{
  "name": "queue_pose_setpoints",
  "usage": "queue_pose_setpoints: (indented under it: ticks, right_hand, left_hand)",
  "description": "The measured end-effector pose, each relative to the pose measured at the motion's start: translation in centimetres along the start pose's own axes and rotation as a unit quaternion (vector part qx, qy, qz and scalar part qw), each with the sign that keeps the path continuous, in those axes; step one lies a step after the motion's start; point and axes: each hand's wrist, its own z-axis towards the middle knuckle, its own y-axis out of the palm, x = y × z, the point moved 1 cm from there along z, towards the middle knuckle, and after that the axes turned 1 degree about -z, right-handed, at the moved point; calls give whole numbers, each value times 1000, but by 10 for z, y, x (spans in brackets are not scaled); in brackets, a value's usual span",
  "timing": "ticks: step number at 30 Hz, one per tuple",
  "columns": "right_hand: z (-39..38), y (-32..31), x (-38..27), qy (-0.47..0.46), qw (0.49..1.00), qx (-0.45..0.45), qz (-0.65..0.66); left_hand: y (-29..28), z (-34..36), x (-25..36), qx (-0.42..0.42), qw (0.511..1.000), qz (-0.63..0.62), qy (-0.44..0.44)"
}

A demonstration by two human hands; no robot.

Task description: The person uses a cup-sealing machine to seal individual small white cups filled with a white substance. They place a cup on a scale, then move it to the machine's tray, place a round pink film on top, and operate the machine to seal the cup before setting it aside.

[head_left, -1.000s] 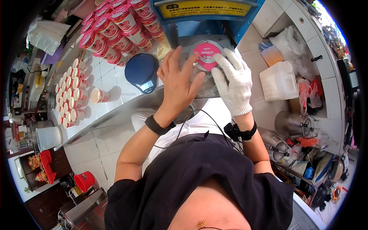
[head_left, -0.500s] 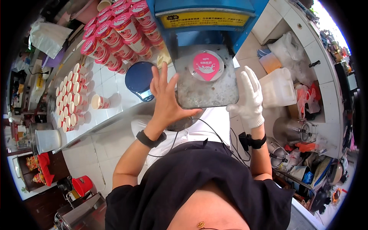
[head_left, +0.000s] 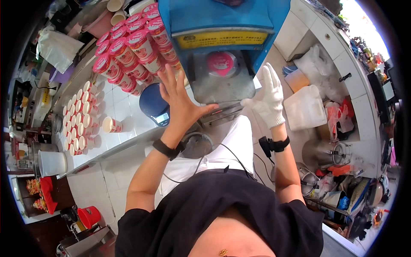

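Note:
In front of me stands a blue cup-sealing machine (head_left: 218, 22) with a yellow label strip. Its grey metal tray (head_left: 222, 91) is mostly inside the opening, and a round pink lid (head_left: 220, 64) lies in the ring at its back, in shadow. My left hand (head_left: 183, 97), bare, is held up at the tray's left front corner, fingers spread and thumb toward the edge. On the other side my right hand (head_left: 267, 99), in a white knitted glove, has its fingers stretched upward and thumb out near the right front corner. Neither hand holds anything.
On the white tiled counter at left are a dark blue scale (head_left: 154, 105), stacked pink-lidded cups (head_left: 132, 51), rows of open paper cups (head_left: 79, 120) and one single paper cup (head_left: 112, 125). A white plastic jug (head_left: 305, 108) and a metal pot (head_left: 321, 152) are at right.
The metal tray with the pink lid has slid away from me into the blue machine. Both hands have shifted slightly left and stay open. My view has tilted a little.

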Motion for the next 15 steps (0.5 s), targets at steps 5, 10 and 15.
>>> queue_pose_setpoints:
  ticks: [5,10,15]
  right_hand:
    - [32,29,10,77,996,-24,48]
    - [45,47,18,117,986,-50,111]
    - [45,48,13,112,987,-9,111]
  left_hand:
    - [15,23,-15,44,997,57,0]
    - [36,30,-29,67,991,102,-46]
    - [39,35,-28,88,991,92,-38]
